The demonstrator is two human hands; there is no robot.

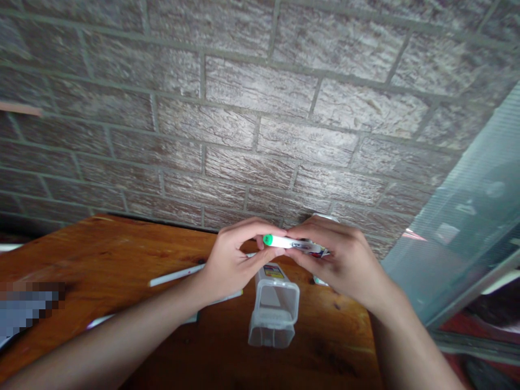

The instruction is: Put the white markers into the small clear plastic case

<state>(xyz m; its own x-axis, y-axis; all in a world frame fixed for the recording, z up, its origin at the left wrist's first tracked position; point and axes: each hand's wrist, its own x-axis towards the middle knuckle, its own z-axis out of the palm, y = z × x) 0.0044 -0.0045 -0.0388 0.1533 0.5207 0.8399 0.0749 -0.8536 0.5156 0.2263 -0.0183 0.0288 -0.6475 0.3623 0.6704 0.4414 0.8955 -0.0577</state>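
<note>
Both hands meet above a wooden table [122,254], holding a white marker pen with a green end [284,241]. My left hand [233,260] pinches the green end with thumb and fingers closed. My right hand [341,260] is wrapped round the marker's body and hides most of it. Below the hands a clear plastic container [274,311] lies on the table with its open mouth toward me. A white pen [176,275] lies on the wood to the left of my left hand.
A brick wall [260,119] rises right behind the table. A frosted glass panel [467,233] stands at the right. Paper or a thin book [190,319] lies under my left forearm. A pixelated patch [28,309] covers something at the table's left edge.
</note>
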